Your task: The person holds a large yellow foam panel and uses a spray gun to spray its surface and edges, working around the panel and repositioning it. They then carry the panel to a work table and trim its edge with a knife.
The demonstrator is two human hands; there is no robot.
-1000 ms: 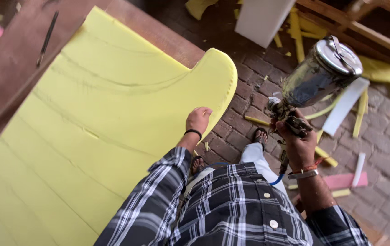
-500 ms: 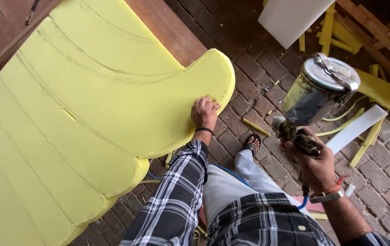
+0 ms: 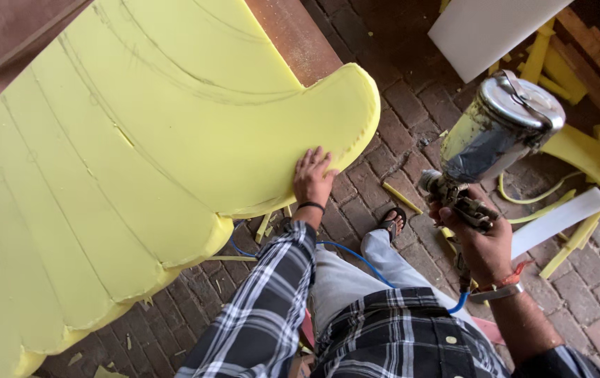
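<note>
So compared with a second ago, your left hand [image 3: 313, 177] has crept further up onto the big yellow foam panel [image 3: 139, 161]. It was down near the lower edge of the curved lobe, and now it lies flat on the face of it, fingers spread and relaxed, pressing rather than gripping anything. The foam fills the left and centre of the frame, with its rounded tip reaching toward upper centre.

Your right hand [image 3: 483, 245], centre right, stays clenched around the handle of the spray gun [image 3: 485, 150]. The gun has lifted a bit and its metal cup sits tilted toward the upper right, over the brick floor [image 3: 412, 112], well apart from the foam. The blue air hose [image 3: 356, 256] trails down past your knee.

My read: with the foam steadied by one hand and the gun up and loaded in the other, you look set for work on that curved edge, but the nozzle isn't aimed at it yet. Yellow foam offcuts [image 3: 580, 241] litter the bricks at right.
</note>
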